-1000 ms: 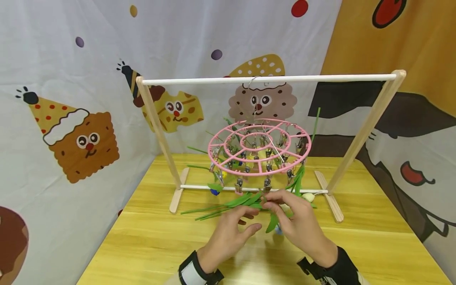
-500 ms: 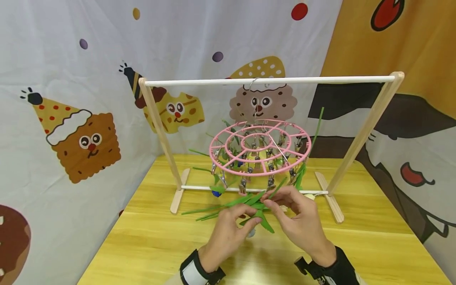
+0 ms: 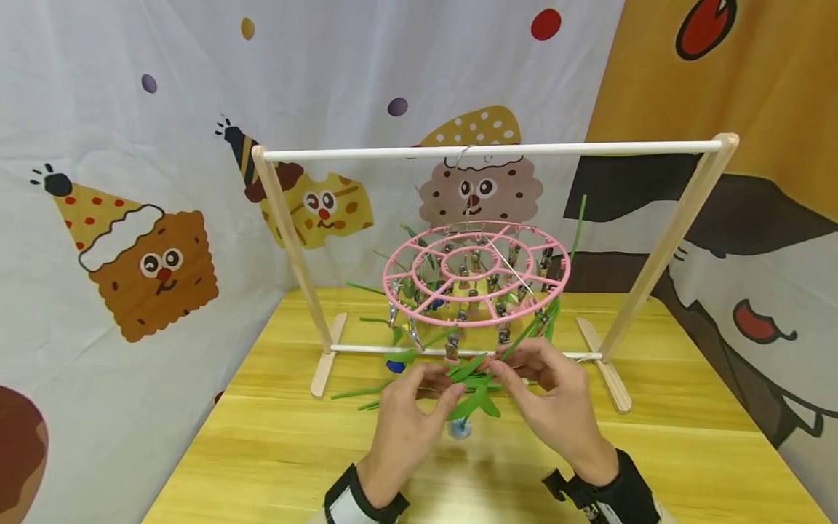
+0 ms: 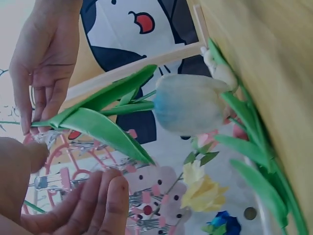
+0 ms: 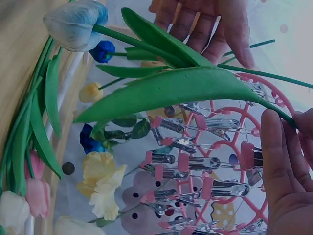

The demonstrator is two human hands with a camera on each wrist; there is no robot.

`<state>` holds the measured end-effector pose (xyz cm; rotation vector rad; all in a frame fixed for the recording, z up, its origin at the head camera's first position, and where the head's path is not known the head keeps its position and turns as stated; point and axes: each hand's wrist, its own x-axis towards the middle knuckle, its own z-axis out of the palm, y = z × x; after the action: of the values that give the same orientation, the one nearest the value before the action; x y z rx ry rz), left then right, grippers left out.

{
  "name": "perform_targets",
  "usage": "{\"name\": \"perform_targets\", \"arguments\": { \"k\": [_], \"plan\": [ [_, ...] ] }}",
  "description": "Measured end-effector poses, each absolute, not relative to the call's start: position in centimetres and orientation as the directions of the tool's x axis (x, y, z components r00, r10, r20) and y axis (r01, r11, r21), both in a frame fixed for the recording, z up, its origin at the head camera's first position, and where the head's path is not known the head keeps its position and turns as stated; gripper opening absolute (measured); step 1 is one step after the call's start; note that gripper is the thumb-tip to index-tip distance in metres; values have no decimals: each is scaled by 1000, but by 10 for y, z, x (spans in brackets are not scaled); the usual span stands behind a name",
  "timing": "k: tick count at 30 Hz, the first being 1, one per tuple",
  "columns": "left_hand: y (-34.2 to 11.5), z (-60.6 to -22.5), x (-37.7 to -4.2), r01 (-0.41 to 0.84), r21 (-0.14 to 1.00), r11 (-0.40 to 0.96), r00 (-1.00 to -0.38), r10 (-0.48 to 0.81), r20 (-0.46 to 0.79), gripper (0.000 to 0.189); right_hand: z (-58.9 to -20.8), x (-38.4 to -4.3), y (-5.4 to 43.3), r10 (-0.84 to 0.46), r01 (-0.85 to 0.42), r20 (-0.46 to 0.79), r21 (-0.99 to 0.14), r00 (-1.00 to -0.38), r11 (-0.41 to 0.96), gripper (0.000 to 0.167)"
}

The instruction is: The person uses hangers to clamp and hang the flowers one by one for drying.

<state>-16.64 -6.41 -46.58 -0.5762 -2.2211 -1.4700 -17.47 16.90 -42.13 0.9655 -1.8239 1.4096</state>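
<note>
A pale blue-and-white artificial tulip [image 4: 190,105] hangs bloom down, its green leaves [image 5: 161,95] spreading between my hands. My right hand [image 3: 556,397] pinches its stem between thumb and fingers, close below the front clips [image 5: 225,190] of a round pink clip hanger [image 3: 476,322]. Thumb and fingers of my left hand [image 3: 402,418] stand apart around the leaves' left side. In the right wrist view, the left thumb is right at the stem and the other fingers extend loosely. Part of the stem is hidden behind the right fingers.
The hanger hangs from the white bar [image 3: 366,153] of a wooden stand. Other artificial flowers hang from its clips, including a yellow one [image 4: 203,191] and a blue one [image 3: 396,366]. Several loose tulips [image 5: 36,196] lie on the wooden table [image 3: 262,451] behind my hands.
The tulip has swung left and now hangs bloom down between the hands, its stem pointing up at the clips. My left hand has moved up slightly at the leaves; the hanger has turned slightly.
</note>
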Motion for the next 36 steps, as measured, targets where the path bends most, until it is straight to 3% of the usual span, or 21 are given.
{"name": "perform_targets", "arguments": {
  "k": [9,20,28,36],
  "plan": [
    [-56,-456,-169,630,668,397,-758,123,641,49,-415,-179,168,-144,-846,834,-521,-533,114,35],
    [-50,-443,-174,685,570,454,-692,162,703,55,-404,-184,162,-133,-849,842,-503,-524,159,42],
    [-49,-432,-177,675,563,477,-678,102,727,49,-400,-186,160,-155,-854,840,-508,-520,111,26],
    [-48,-424,-180,666,580,469,-685,78,724,42,-400,-186,159,-121,-842,847,-479,-518,247,36]
  ]
}}
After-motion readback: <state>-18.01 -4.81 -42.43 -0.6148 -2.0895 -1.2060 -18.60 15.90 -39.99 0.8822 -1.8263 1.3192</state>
